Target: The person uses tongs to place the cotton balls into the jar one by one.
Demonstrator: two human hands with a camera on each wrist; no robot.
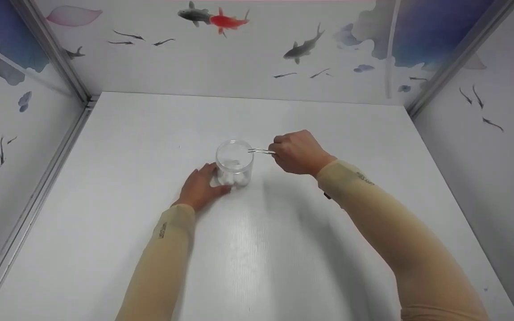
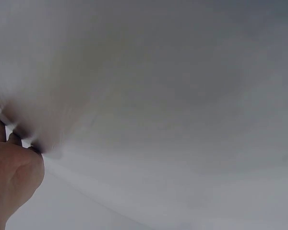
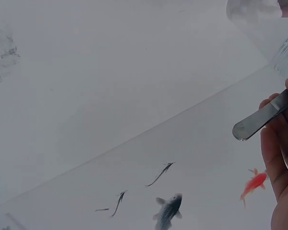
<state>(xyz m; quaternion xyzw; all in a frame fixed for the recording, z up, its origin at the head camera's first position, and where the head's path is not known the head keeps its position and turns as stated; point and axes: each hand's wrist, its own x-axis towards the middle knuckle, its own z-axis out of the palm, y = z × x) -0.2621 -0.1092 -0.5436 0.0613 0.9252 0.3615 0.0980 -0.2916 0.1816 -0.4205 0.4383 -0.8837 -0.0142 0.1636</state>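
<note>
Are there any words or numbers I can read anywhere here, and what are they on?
No text here can be read.
Left sleeve: a small dark print near the wrist, too small and blurred to read.
Right sleeve: a small dark print near the wrist, also too blurred to read.
Jar, tweezers and fish-painted walls: no words or numbers show.

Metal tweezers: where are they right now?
In the head view, the thin metal tweezers are pinched in the right hand, tips over the clear plastic jar at table centre.
</note>
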